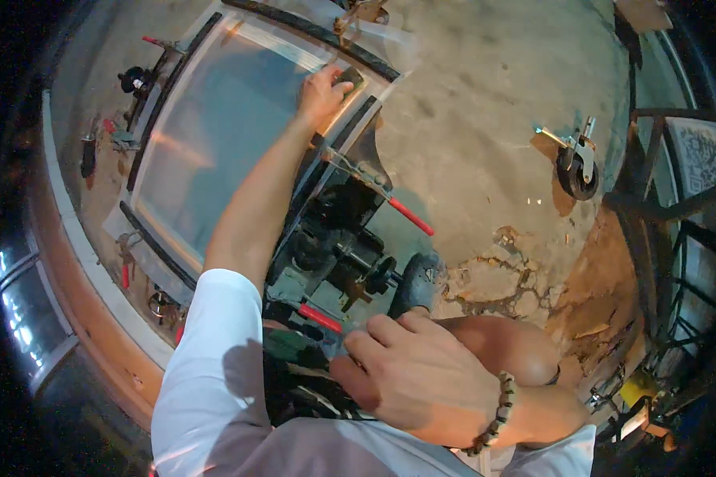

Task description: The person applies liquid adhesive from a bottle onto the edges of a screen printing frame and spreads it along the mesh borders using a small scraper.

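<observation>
One printed marking shows: a square black-and-white code pattern (706,155) on a pale sheet (678,126) at the far right, above a bar of the dark frame (670,209). The pattern is of the scannable type, but it is small and distorted near the edge of the view; its content cannot be read. No words or numbers are legible.

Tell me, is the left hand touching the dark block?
Touching: the head view shows the left hand holding the dark block, its digits against the near side.
</observation>
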A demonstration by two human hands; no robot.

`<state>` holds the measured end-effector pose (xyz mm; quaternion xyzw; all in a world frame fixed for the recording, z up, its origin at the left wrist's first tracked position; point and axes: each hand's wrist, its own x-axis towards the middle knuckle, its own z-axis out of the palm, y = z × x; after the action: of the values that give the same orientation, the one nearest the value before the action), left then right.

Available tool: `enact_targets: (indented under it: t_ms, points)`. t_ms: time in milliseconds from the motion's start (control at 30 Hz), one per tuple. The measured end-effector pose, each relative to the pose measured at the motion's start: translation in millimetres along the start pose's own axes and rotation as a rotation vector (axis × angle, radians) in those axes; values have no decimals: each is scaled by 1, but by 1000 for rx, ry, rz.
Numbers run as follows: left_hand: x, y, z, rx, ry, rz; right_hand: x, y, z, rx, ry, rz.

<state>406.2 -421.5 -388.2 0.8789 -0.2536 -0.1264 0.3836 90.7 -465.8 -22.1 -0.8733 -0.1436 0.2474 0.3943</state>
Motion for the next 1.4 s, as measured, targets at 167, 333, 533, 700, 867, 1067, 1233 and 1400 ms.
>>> enact_targets:
  t_ms: [167, 333, 533, 700, 867, 1067, 1233, 1400]
  points:
    - [1, -19, -6, 122, 82, 95, 32, 30, 4, 59, 144, -35]
    - [-3, 5, -3, 75, 94, -2, 70, 52, 30, -53, 62, -11]
    - [-11, -18, -11, 156, 178, -8, 162, 175, 41, -302, 233, 422]
    - [-6, 3, 4, 159, 103, 80, 179, 237, 100, -164, 292, 383]
    - [5, 4, 6, 190, 181, 56, 183, 248, 113, -64, 361, 315]
    - [10, -1, 10, 162, 118, 155, 182, 247, 113, -80, 391, 289]
    - [12, -5, 10, 206, 204, 100, 183, 250, 113, -58, 383, 291]
    - [10, -9, 4, 179, 183, 110, 182, 249, 114, -113, 410, 275]
